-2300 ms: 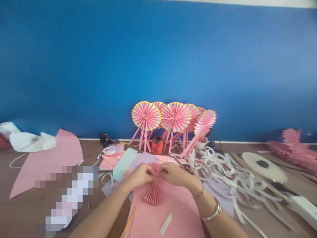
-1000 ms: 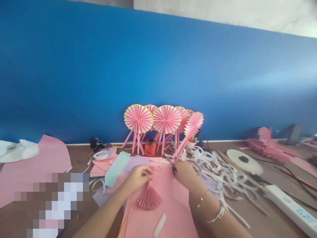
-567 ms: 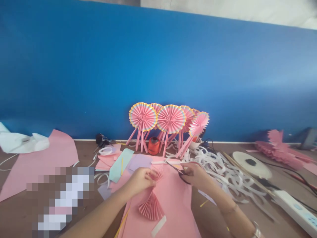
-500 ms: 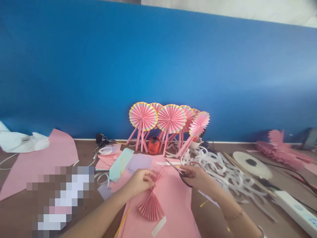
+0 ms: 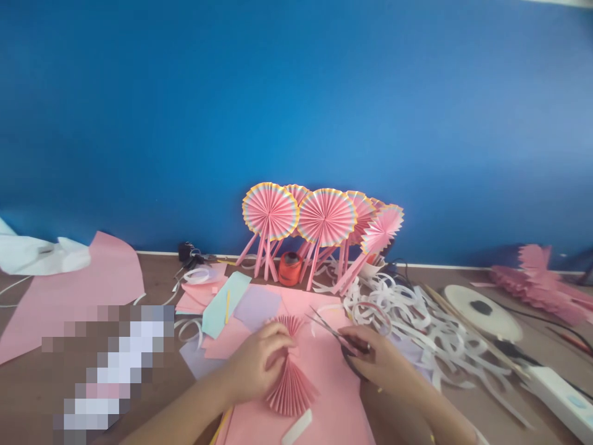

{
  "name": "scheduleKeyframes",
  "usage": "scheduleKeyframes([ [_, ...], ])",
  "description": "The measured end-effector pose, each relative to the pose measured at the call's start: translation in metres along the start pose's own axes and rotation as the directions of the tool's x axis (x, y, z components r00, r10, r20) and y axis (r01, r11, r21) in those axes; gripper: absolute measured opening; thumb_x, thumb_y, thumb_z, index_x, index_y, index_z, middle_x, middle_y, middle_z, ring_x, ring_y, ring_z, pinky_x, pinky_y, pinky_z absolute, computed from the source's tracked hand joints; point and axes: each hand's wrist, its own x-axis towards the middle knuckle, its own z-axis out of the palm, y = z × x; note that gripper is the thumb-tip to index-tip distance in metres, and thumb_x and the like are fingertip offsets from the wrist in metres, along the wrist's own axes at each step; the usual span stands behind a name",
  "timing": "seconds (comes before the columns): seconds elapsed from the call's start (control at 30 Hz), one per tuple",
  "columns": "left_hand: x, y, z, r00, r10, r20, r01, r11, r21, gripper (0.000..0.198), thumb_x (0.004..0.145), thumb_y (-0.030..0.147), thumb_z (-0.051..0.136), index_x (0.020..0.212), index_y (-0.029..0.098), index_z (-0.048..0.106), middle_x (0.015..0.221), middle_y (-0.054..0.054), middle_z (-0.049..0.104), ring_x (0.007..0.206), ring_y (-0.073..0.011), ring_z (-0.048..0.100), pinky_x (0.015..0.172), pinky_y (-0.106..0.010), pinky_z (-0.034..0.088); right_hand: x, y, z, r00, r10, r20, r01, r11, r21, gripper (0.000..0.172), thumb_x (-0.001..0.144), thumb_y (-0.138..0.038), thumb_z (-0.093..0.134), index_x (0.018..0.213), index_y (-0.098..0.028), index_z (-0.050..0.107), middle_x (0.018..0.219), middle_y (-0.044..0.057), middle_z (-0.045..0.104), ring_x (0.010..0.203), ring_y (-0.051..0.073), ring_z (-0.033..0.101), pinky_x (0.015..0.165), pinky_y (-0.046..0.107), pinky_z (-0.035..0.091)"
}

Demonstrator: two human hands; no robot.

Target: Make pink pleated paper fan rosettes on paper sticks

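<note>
Pinched at its narrow middle, a pleated pink paper fan (image 5: 291, 392) is in my left hand (image 5: 259, 361). Its two ends flare out above and below my fingers, over large pink sheets (image 5: 336, 395). My right hand (image 5: 377, 358) grips a pair of scissors (image 5: 327, 324) by the dark handles, and the blades point up and left towards the fan's upper end. A short white strip (image 5: 298, 426) lies on the pink sheet just below the fan.
Finished round pink fans (image 5: 327, 217) lean at the blue wall (image 5: 296, 93) behind an orange-red roll (image 5: 290, 269). Curled white strips (image 5: 407, 309) are heaped on the right, near a white power strip (image 5: 563, 402) and round pale disc (image 5: 484, 312). Mint paper (image 5: 227, 306) lies left.
The view has shifted a little. My left hand has closed further over the fan's middle, and a white piece by the scissor blades is less visible. The scissors stay in my right hand.
</note>
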Motion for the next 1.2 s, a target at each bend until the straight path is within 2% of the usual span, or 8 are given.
scheduleKeyframes([
  [0.1,-0.002,0.005,0.002,0.998,-0.021,-0.065,0.026,0.997,0.077,0.032,0.075,0.007,0.052,0.102,0.019,0.063,0.105,-0.009,0.057,0.1,-0.0217,0.055,0.09,-0.036,0.046,0.003,0.015,-0.011,0.995,0.104,0.003,-0.104,0.993,0.057,0.038,0.07,-0.034,0.06,0.104,-0.018,0.065,0.101,0.01,0.07,0.093,0.025,0.065,0.082,0.035,0.051],
  [0.27,-0.002,0.009,0.004,0.997,-0.05,-0.065,0.061,0.983,0.175,0.024,0.078,0.014,0.055,0.1,0.02,0.063,0.104,-0.009,0.058,0.1,-0.0243,0.053,0.089,-0.041,0.045,0.001,0.017,-0.022,0.926,0.107,-0.363,-0.182,0.967,-0.178,0.042,0.067,-0.036,0.059,0.105,-0.019,0.065,0.101,0.01,0.068,0.091,0.027,0.064,0.081,0.038,0.05],
  [0.4,-0.001,0.004,0.007,0.991,-0.082,-0.103,0.098,0.981,0.167,0.011,0.08,0.013,0.055,0.084,0.02,0.062,0.095,-0.006,0.059,0.094,-0.0223,0.053,0.085,-0.039,0.045,-0.003,0.009,-0.014,0.971,0.238,0.026,-0.239,0.96,0.145,0.042,0.068,-0.038,0.061,0.105,-0.018,0.065,0.082,0.006,0.069,0.068,0.019,0.065,0.056,0.026,0.049],
  [0.53,-0.001,0.0,0.007,0.99,-0.083,-0.112,0.102,0.98,0.169,0.014,0.085,0.012,0.051,0.077,0.019,0.061,0.091,-0.005,0.059,0.091,-0.0206,0.053,0.082,-0.037,0.044,-0.002,0.011,-0.018,0.871,0.42,0.253,-0.468,0.867,0.171,0.035,0.068,-0.037,0.061,0.095,-0.016,0.066,0.061,-0.002,0.06,0.042,0.01,0.055,0.035,0.017,0.028],
  [0.77,-0.002,-0.001,0.009,0.995,-0.013,-0.103,0.032,0.983,0.182,0.018,0.087,0.011,0.045,0.077,0.019,0.058,0.088,-0.005,0.06,0.087,-0.0205,0.053,0.08,-0.038,0.044,-0.005,0.033,-0.066,0.835,0.437,-0.335,-0.472,0.881,-0.028,0.042,0.072,-0.047,0.056,0.1,-0.017,0.066,0.058,-0.001,0.06,0.045,0.015,0.054,0.039,0.024,0.035],
  [0.9,-0.002,-0.004,0.011,0.989,-0.005,-0.148,0.025,0.991,0.135,0.016,0.085,0.011,0.044,0.077,0.021,0.054,0.086,-0.005,0.061,0.087,-0.0206,0.054,0.081,-0.038,0.043,-0.007,0.035,-0.064,0.924,0.258,-0.284,-0.308,0.94,-0.146,0.043,0.072,-0.046,0.056,0.103,-0.018,0.066,0.069,0.003,0.066,0.063,0.02,0.061,0.055,0.029,0.046],
  [1.07,-0.001,-0.007,0.01,0.973,-0.128,-0.194,0.125,0.992,-0.031,0.012,0.084,0.013,0.046,0.075,0.021,0.051,0.083,-0.004,0.059,0.084,-0.0193,0.055,0.078,-0.034,0.045,-0.009,0.015,-0.055,0.841,0.076,-0.535,-0.351,0.83,-0.434,0.043,0.07,-0.045,0.055,0.107,-0.024,0.063,0.098,0.007,0.065,0.077,0.024,0.062,0.066,0.033,0.047],
  [1.2,0.0,-0.009,0.01,0.972,-0.148,-0.181,0.139,0.988,-0.063,0.012,0.083,0.014,0.045,0.075,0.021,0.051,0.084,-0.004,0.058,0.084,-0.0194,0.055,0.079,-0.034,0.045,-0.011,0.01,-0.057,0.848,0.065,-0.526,-0.329,0.842,-0.427,0.047,0.073,-0.049,0.051,0.111,-0.024,0.062,0.1,0.008,0.066,0.075,0.023,0.063,0.06,0.031,0.047],
])
